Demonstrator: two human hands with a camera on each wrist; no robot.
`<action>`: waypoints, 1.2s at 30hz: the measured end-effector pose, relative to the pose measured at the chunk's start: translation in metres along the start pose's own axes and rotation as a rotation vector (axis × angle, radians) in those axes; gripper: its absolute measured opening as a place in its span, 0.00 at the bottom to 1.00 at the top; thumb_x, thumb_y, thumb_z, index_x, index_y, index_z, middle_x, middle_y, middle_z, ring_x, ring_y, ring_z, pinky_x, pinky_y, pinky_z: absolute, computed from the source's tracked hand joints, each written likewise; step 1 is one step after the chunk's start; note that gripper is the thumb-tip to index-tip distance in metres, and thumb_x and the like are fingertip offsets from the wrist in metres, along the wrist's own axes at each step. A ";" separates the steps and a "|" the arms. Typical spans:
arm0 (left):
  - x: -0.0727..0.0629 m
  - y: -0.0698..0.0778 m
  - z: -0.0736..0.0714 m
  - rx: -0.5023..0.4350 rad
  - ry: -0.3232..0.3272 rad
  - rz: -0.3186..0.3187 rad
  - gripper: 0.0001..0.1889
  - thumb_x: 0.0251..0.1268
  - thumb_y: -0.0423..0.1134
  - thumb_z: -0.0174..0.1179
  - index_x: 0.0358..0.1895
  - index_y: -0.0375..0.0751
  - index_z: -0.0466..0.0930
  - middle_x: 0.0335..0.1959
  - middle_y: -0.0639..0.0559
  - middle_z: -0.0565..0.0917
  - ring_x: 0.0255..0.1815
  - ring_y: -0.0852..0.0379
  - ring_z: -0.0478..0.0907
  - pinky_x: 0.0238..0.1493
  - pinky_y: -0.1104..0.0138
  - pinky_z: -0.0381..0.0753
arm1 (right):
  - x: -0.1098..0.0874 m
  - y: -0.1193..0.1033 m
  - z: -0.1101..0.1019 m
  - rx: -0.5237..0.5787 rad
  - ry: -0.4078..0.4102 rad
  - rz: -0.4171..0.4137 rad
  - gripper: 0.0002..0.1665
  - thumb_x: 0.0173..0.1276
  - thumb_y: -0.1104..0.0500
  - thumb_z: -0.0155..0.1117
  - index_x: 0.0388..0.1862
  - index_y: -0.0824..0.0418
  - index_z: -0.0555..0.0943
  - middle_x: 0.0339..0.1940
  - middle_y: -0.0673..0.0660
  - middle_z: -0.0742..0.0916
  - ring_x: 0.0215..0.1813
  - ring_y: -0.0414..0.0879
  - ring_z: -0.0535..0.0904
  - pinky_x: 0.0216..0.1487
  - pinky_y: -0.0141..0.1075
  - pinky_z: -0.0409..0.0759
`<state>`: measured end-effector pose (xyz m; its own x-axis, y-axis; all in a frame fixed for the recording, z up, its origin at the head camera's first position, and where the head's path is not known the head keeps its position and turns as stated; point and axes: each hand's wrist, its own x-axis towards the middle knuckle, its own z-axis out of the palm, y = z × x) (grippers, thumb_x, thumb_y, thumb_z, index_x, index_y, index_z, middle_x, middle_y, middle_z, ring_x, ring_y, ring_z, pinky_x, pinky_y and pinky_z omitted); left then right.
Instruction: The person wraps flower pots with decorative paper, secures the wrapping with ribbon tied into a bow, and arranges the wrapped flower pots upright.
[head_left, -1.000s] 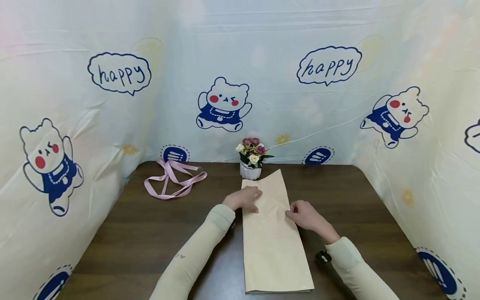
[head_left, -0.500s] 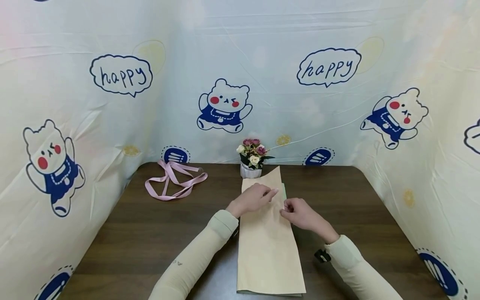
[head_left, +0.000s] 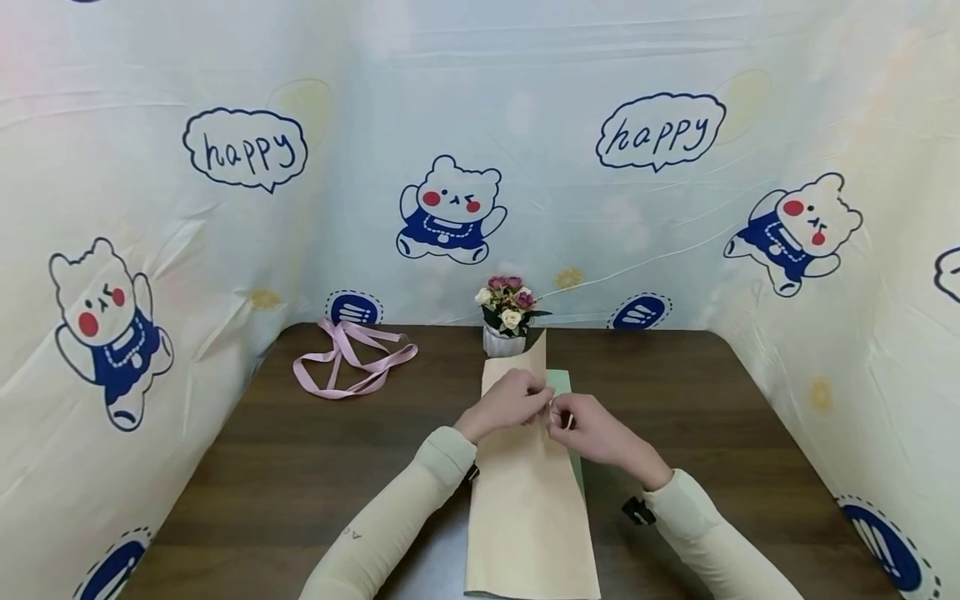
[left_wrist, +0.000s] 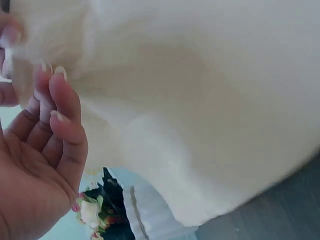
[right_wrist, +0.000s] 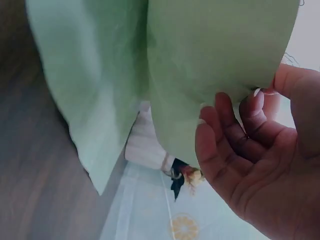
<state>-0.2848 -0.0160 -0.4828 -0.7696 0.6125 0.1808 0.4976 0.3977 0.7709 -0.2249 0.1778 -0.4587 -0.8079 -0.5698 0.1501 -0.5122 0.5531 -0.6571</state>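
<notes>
A long folded sheet of wrapping paper (head_left: 528, 517), cream outside and green inside, lies lengthwise on the table. My right hand (head_left: 596, 429) pinches the right edge of its upper layer, lifting it. The green lower layer (right_wrist: 85, 100) shows beneath in the right wrist view, with the fingers (right_wrist: 210, 142) curled at the raised edge. My left hand (head_left: 506, 404) is over the cream side, its fingertips right beside those of the right hand. The left wrist view shows its fingers (left_wrist: 67, 97) bent at a creased part of the paper; I cannot tell whether they pinch it.
A small white pot of artificial flowers (head_left: 510, 321) stands at the back, just behind the paper's far end. A loose pink ribbon (head_left: 352, 367) lies at the back left of the brown wooden table (head_left: 300, 467). A printed cloth (head_left: 570, 192) hangs around the table's sides.
The right hand has drawn the upper layer's edge leftward, uncovering a strip of green along the right. The left hand has moved right to meet it. The paper has shifted slightly left and nearer.
</notes>
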 end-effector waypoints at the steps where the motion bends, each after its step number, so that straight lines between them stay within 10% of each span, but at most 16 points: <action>1: 0.000 0.000 -0.001 -0.017 -0.007 -0.001 0.25 0.75 0.43 0.49 0.13 0.46 0.72 0.09 0.56 0.73 0.11 0.59 0.70 0.17 0.70 0.65 | 0.000 0.001 0.001 0.006 -0.005 -0.007 0.11 0.73 0.63 0.62 0.28 0.55 0.76 0.24 0.45 0.75 0.28 0.41 0.74 0.29 0.31 0.74; 9: -0.007 -0.006 -0.010 -0.132 -0.048 -0.016 0.23 0.76 0.35 0.47 0.17 0.40 0.77 0.15 0.53 0.80 0.17 0.60 0.74 0.24 0.69 0.74 | -0.002 0.011 0.006 0.066 -0.035 0.072 0.16 0.82 0.61 0.47 0.48 0.61 0.84 0.44 0.55 0.87 0.46 0.52 0.83 0.51 0.46 0.84; 13: -0.011 -0.008 -0.020 -0.153 -0.044 -0.019 0.23 0.78 0.35 0.46 0.19 0.39 0.80 0.17 0.52 0.81 0.19 0.58 0.76 0.26 0.67 0.76 | -0.001 0.024 0.016 -0.025 -0.092 0.098 0.19 0.77 0.62 0.57 0.62 0.67 0.79 0.62 0.63 0.83 0.63 0.59 0.79 0.62 0.57 0.78; 18: -0.016 -0.009 -0.033 -0.151 -0.052 -0.010 0.23 0.80 0.36 0.46 0.21 0.39 0.81 0.18 0.51 0.82 0.20 0.57 0.77 0.26 0.66 0.76 | 0.001 0.032 0.036 -0.175 -0.241 0.049 0.47 0.66 0.53 0.75 0.77 0.69 0.65 0.78 0.69 0.67 0.78 0.64 0.63 0.72 0.58 0.67; 24: -0.024 -0.011 -0.049 -0.123 -0.055 -0.003 0.23 0.80 0.36 0.46 0.21 0.40 0.81 0.18 0.51 0.82 0.21 0.52 0.78 0.25 0.67 0.73 | -0.004 0.028 0.047 -0.213 -0.337 0.076 0.62 0.55 0.45 0.82 0.80 0.67 0.60 0.81 0.70 0.61 0.81 0.68 0.54 0.74 0.59 0.63; 36: -0.063 -0.033 -0.098 -0.125 -0.067 -0.065 0.23 0.80 0.39 0.51 0.25 0.27 0.80 0.20 0.31 0.79 0.20 0.36 0.74 0.25 0.67 0.75 | -0.015 0.036 0.031 -0.138 -0.375 0.059 0.61 0.54 0.51 0.83 0.79 0.69 0.60 0.81 0.70 0.60 0.82 0.68 0.51 0.75 0.62 0.58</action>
<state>-0.2919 -0.1351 -0.4596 -0.7680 0.6340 0.0903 0.3910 0.3526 0.8502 -0.2218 0.1875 -0.5072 -0.6881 -0.7025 -0.1817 -0.5228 0.6537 -0.5471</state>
